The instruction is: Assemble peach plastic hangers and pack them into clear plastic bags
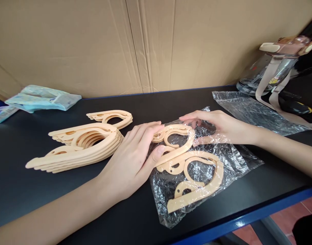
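Note:
A clear plastic bag (pixel 237 160) lies on the black table with two beige folding clothes hangers inside. The upper folding hanger (pixel 180 151) is nearer the bag's far side, and the lower folding hanger (pixel 209 190) lies in front of it. My left hand (pixel 130 160) grips the left end of the upper hanger, thumb and fingers closed about it. My right hand (pixel 212 127) is at the bag's far right part, thumb and fingers apart near the upper hanger's rounded end. Film overlaps some of its fingertips. Left of my left hand rests a stack of folding hangers (pixel 94 149).
A smaller pile of hangers (pixel 120 119) lies behind the stack. A flat plastic bag (pixel 253 110) and a strapped water bottle (pixel 281 68) are at right. Light-blue packets (pixel 43 98) lie at left. Cardboard (pixel 94 47) stands behind; the blue table edge (pixel 243 217) is in front.

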A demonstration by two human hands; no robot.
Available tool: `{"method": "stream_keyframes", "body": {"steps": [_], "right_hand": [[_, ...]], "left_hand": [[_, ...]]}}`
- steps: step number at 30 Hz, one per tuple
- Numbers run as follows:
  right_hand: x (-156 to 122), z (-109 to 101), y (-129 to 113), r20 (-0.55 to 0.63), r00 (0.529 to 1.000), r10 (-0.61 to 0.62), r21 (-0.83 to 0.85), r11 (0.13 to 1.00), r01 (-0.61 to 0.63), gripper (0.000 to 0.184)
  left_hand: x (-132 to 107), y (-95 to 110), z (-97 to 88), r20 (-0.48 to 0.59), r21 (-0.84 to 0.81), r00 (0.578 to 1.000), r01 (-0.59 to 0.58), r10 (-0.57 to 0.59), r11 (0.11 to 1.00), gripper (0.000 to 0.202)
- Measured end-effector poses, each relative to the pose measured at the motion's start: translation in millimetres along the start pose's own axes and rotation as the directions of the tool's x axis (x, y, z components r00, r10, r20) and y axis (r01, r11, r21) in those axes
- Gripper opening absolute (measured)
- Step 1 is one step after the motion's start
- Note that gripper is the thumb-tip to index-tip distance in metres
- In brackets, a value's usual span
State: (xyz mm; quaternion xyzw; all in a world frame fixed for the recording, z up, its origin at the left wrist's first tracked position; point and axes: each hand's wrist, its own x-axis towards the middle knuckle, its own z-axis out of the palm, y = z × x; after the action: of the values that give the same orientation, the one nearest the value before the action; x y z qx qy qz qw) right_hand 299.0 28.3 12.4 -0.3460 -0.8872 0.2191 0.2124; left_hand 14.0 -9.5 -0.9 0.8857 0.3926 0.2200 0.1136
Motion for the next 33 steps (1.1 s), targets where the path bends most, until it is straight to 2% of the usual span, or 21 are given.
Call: {"method": "stream_keyframes", "body": {"steps": [17,26,33], "right_hand": [[0.1,2.5,-0.3,-0.015,1.000,0.002,-0.037,0.999,-0.003,0.062],[-1.6,1.2,1.9,-0.020,0.999,-0.031,-0.059,0.998,0.030,0.062],[-1.0,2.8,0.8,-0.044,0.999,-0.019,-0.013,1.000,0.019,0.063]], "left_hand": [[-1.0,-0.3,1.4,-0.008,0.000,0.999,-0.036,0.036,0.999,0.037],[0.3,1.5,1.1,0.000,0.017,0.995,-0.096,0.096,0.995,0.040],[0.2,2.0,0.9,0.008,0.025,0.999,-0.049,0.049,0.998,0.034]]}}
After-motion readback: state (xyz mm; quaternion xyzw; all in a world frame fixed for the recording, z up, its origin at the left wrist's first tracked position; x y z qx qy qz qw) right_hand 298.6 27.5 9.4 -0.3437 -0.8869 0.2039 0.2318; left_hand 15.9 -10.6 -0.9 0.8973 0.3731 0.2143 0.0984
